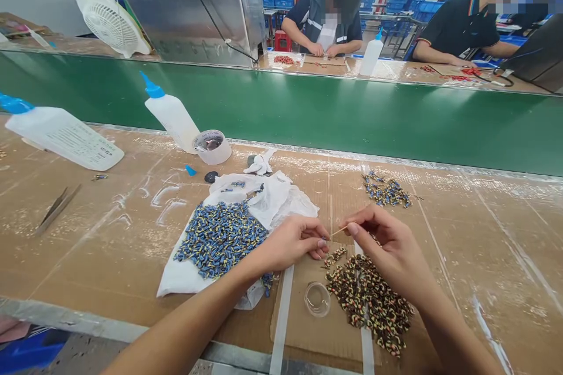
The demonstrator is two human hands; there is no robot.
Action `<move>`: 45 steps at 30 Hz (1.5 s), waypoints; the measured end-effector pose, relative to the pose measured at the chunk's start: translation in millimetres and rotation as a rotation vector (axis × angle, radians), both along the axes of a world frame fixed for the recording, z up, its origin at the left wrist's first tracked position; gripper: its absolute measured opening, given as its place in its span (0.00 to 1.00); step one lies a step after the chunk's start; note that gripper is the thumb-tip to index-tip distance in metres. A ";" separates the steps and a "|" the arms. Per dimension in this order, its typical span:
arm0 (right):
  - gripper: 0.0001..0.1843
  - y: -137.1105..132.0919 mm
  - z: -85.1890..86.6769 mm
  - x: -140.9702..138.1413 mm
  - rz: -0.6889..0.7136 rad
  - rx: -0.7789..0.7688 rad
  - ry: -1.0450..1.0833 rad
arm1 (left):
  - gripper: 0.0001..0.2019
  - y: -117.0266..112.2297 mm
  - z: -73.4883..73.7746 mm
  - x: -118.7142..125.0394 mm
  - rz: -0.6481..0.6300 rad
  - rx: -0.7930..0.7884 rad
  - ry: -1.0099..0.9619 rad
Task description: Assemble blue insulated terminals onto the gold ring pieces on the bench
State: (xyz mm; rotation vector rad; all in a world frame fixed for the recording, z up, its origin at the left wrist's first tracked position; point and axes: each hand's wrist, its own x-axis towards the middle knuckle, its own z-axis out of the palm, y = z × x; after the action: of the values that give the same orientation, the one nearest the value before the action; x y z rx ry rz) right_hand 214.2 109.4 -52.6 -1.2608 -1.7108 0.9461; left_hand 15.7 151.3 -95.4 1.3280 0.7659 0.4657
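Note:
My left hand (290,241) is closed, pinching a tiny dark bluish piece (324,238) between thumb and fingertips. A thin wooden toothpick (339,231) is pinched in my right hand (389,249), its tip pointing at that piece; whether they touch I cannot tell. Left of my hands, a heap of small blue-and-yellow pieces (220,237) lies on a white plastic bag (176,278). Below my right hand spreads a pile of small dark pieces with red and yellow (372,302). Near it sits a small clear round dish (317,299) on a cardboard sheet (308,337).
Blue-and-yellow pieces (387,189) form a smaller group beyond my right hand. White bottles with blue caps (171,120), a tape roll (213,147) and tweezers (57,208) occupy the left side. A green conveyor belt (308,111) crosses behind; two people work opposite.

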 end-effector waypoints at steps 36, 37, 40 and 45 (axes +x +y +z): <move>0.08 36.2 -37.5 52.0 -0.052 0.031 -0.650 | 0.05 -0.4 -5.5 0.0 0.034 0.050 0.091; 0.09 36.4 -38.9 50.8 -0.059 0.037 -0.657 | 0.05 -0.5 -5.0 0.0 0.033 0.053 0.092; 0.08 37.1 -43.6 49.1 -0.074 0.055 -0.676 | 0.05 -0.7 -2.8 0.2 0.025 0.055 0.094; 0.07 38.4 -47.9 48.9 -0.073 0.037 -0.654 | 0.06 -1.1 -0.7 0.6 0.022 0.057 0.112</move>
State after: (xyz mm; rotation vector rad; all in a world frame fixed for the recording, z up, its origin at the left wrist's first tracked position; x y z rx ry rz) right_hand 263.1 147.8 -100.6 -1.7166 -2.1328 0.4725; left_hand 16.3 150.2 -96.1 1.4089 0.8656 0.4359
